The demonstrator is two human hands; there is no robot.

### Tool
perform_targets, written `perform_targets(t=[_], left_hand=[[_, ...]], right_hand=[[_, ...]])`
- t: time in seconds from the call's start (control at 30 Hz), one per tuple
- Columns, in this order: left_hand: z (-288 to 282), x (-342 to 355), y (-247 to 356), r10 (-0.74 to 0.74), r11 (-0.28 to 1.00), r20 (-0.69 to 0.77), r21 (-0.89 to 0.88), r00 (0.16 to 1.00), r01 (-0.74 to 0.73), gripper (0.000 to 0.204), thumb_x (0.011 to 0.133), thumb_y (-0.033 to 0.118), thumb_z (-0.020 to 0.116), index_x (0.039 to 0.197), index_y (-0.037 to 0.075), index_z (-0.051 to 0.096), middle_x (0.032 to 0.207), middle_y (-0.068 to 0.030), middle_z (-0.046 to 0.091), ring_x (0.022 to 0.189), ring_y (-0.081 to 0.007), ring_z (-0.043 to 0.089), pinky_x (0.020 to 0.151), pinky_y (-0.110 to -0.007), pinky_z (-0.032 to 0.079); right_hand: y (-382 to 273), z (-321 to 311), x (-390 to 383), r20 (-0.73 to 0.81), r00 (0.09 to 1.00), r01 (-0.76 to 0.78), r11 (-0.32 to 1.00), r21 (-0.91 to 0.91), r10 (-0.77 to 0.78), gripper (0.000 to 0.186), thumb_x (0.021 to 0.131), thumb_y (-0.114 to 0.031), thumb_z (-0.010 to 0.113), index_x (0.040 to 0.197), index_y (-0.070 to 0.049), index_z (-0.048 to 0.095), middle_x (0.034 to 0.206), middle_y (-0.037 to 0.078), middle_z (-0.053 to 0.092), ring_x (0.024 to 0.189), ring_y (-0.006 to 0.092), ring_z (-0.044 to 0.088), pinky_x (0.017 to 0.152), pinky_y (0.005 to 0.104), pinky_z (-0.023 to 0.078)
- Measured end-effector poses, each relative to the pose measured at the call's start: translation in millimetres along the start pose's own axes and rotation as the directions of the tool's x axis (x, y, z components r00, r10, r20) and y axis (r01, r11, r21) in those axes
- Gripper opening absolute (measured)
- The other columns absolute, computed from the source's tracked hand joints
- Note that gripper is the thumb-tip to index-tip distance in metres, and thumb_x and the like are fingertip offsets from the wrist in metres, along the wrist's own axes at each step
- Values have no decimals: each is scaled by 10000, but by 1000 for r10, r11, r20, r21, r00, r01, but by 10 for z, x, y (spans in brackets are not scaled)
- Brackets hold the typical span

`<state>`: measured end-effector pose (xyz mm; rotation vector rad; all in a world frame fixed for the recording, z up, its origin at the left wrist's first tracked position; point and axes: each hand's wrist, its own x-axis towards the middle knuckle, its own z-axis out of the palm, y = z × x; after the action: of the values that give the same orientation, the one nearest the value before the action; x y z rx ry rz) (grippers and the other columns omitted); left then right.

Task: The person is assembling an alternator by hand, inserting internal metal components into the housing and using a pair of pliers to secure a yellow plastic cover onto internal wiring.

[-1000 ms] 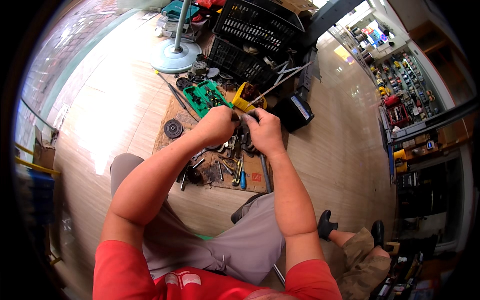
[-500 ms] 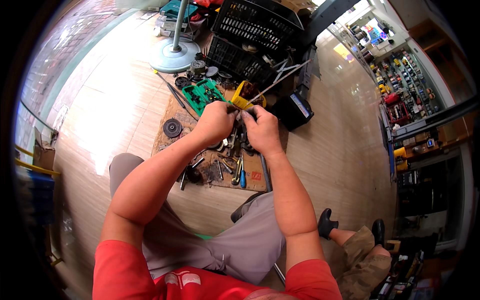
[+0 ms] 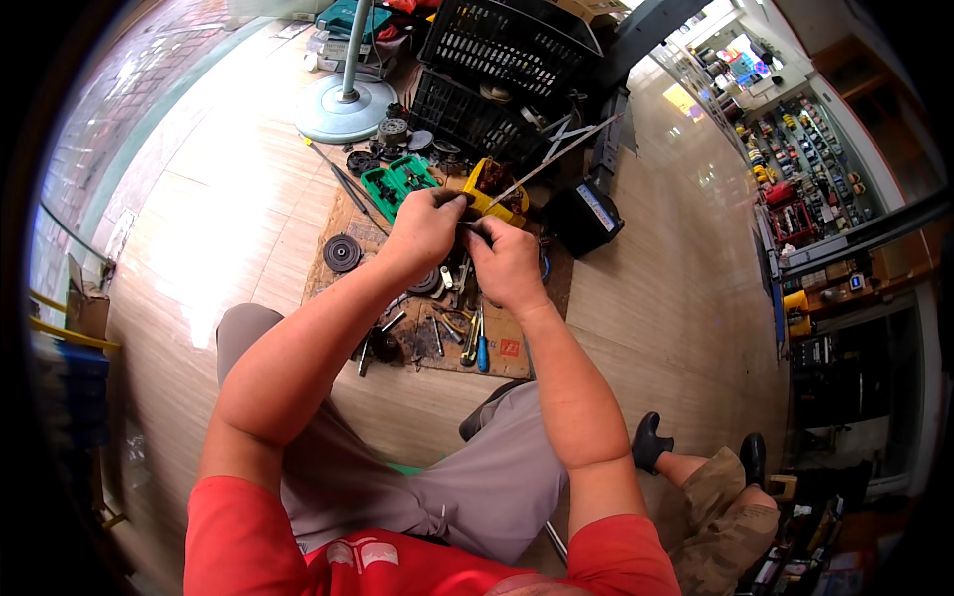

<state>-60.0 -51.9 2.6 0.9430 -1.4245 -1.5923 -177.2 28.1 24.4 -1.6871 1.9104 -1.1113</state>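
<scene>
My left hand [image 3: 425,234] and my right hand [image 3: 505,262] meet above the cardboard sheet [image 3: 393,260]. Fingers and thumbs are pinched together, the tips dark with grime. Whatever they hold is too small or hidden to name. Just beyond them lie a green tool case [image 3: 397,183], open, and a yellow container [image 3: 513,207] of dark parts. Below the hands, a screwdriver with a blue handle [image 3: 483,354] rests among pliers and metal pieces. A round black pulley-like wheel [image 3: 342,253] lies left of my left wrist.
Black plastic crates [image 3: 507,50] are stacked at the back beside a pole on a round base [image 3: 346,111]. A black box-shaped battery [image 3: 584,221] stands right of the cardboard. Another person's shoes [image 3: 648,444] and legs show at the lower right.
My right hand has shifted a little left and toward me, its fingers turning in to the left hand. My left hand has edged left. Both stay pinched.
</scene>
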Motion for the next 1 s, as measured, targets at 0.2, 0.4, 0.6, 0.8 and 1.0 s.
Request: perform_targets(t=[0.2, 0.4, 0.6, 0.8, 1.0], left_hand=[[11, 23, -61, -45, 970, 32, -236, 998, 52, 301, 937, 158, 545, 1057, -105, 631, 932, -127, 694, 780, -142, 624, 698, -277, 497], [24, -36, 19, -7, 981, 29, -195, 1000, 12, 289, 927, 138, 570, 1082, -98, 632, 936, -132, 694, 806, -147, 635, 726, -271, 508], [33, -72, 132, -16, 945, -13, -328, 1000, 11, 254, 942, 120, 549, 1079, -81, 624, 920, -125, 693, 796, -156, 646, 712, -266, 514], [-39, -36, 135, 8, 892, 17, -451, 1000, 0, 252, 969, 159, 538, 1107, -49, 572, 911, -117, 673, 809, -186, 663, 730, -289, 534], [-27, -35, 146, -32, 827, 18, -561, 999, 37, 235, 975, 153, 525, 1122, -25, 569, 868, -114, 678, 756, -177, 663, 689, -280, 531]], right_hand=[[-33, 30, -5, 14, 1000, 20, 998, -64, -19, 140, 835, -127, 636, 912, -11, 648, 825, 242, 634, 802, 416, 621, 684, 430, 500], [-3, 38, 4, 34, 999, 22, 998, -65, -20, 144, 831, -129, 641, 893, -1, 623, 811, 254, 607, 803, 440, 593, 665, 438, 490], [17, 65, -1, 41, 995, 91, 996, 7, -91, 128, 837, -113, 633, 893, 1, 621, 806, 253, 603, 796, 441, 591, 650, 423, 488], [5, 73, -5, 63, 996, 54, 993, 107, -60, 142, 834, -116, 639, 911, 3, 651, 798, 242, 621, 743, 396, 624, 648, 390, 493], [63, 86, 2, 57, 998, 21, 998, 63, -24, 146, 834, -128, 644, 900, 1, 669, 778, 227, 634, 709, 344, 647, 656, 370, 501]])
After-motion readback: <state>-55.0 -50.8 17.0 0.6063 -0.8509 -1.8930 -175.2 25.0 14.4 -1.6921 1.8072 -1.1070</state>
